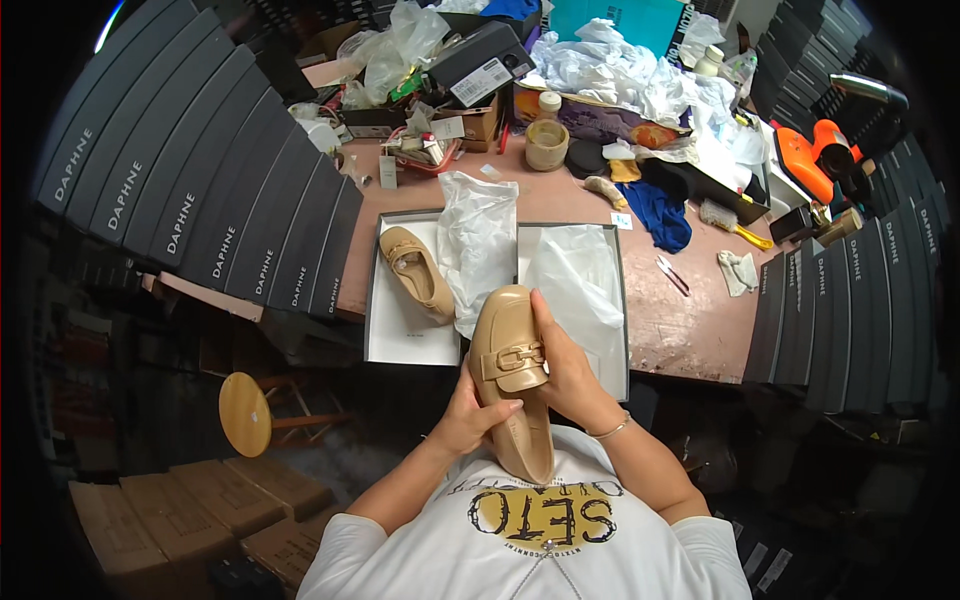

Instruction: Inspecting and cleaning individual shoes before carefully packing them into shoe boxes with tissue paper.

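Note:
Both my hands hold a tan loafer point(510, 325) with a buckle strap, its toe pointing away from me, close to my chest. My left hand point(470, 415) is closed on its left side, thumb over the opening edge. My right hand point(568, 370) grips the right side near the buckle. Beyond it, a matching loafer point(430, 284) lies in the left part of an open shoebox point(400, 345). White tissue paper point(477, 225) stands up beside that loafer, and more tissue point(578, 280) lies in the box's right part.
Stacked dark shoeboxes point(215, 170) flank the left, with more boxes point(835, 300) at right. On the pink table point(715, 335) lie tweezers point(674, 275), a blue cloth point(657, 215), a yellow-handled brush point(735, 225) and a jar point(546, 146). A wooden stool point(245, 414) stands lower left.

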`<move>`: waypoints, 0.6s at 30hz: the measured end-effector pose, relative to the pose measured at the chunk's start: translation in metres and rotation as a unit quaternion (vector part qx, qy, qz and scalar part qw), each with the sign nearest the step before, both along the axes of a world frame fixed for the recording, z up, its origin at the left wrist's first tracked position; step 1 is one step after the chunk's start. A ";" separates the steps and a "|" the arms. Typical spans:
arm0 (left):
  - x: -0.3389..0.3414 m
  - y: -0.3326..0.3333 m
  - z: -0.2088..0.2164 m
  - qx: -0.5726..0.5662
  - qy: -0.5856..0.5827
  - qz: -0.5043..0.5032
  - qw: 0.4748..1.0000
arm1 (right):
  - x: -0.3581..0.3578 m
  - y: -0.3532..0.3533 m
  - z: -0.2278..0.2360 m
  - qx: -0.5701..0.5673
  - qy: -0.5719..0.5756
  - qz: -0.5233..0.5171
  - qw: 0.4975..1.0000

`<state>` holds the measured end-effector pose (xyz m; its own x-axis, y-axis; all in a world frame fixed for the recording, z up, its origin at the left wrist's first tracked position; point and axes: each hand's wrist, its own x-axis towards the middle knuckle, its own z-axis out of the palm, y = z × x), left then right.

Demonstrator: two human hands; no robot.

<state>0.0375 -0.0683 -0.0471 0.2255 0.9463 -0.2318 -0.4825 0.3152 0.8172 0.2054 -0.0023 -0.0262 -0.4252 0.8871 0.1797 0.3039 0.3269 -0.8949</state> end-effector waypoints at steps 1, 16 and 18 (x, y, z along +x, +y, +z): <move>0.006 -0.002 0.003 -0.017 -0.020 0.016 1.000 | -0.009 -0.001 0.000 0.009 0.019 -0.044 0.999; 0.010 0.017 0.009 0.121 0.162 0.114 0.973 | -0.019 0.027 0.014 0.009 0.065 -0.014 0.998; 0.019 0.013 0.001 0.110 0.178 0.142 0.968 | -0.025 0.028 -0.001 0.027 0.055 -0.034 0.998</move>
<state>0.0563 -0.0550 -0.0457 -0.1075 0.9936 -0.0336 -0.1999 0.0116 0.9797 0.1800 0.0261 -0.0270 -0.3389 0.9011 0.2705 0.2289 0.3579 -0.9053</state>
